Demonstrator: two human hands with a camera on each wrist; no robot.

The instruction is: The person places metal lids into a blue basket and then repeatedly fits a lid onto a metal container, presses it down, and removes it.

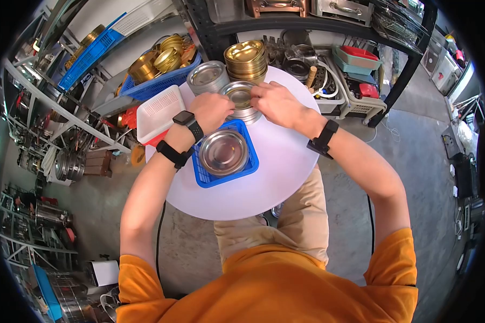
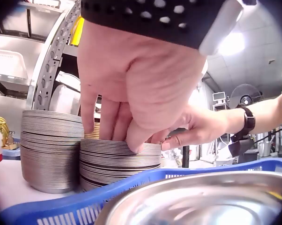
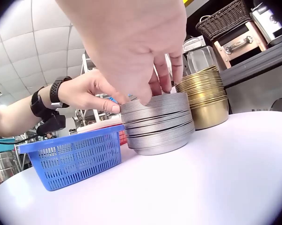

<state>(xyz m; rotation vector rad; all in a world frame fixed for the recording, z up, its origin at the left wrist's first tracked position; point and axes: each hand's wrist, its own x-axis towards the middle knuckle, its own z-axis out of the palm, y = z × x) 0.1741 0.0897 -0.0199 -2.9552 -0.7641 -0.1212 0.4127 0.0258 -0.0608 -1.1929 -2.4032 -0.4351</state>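
A stack of round, shallow steel plates point(image 1: 247, 116) stands on the white table, and both hands are at its top. My left hand point(image 1: 213, 110) pinches the rim on the left side, its thumb point(image 2: 137, 140) outside and its fingers reaching over the edge. Across from it, my right hand point(image 3: 131, 51) pinches the same rim from the right, fingertips partly hidden behind the palm. The top plate point(image 1: 239, 97) shows between the hands. Just in front is a blue plastic basket point(image 3: 80, 159) with a steel plate point(image 1: 224, 152) lying face up inside.
Behind are a second stack of steel plates point(image 1: 206, 75) and a stack of gold bowls point(image 1: 246, 62). A white perforated basket point(image 1: 161, 110) sits at the table's left edge. Loaded metal shelves point(image 1: 307, 22) stand beyond, with plastic trays point(image 1: 355, 81) on the right.
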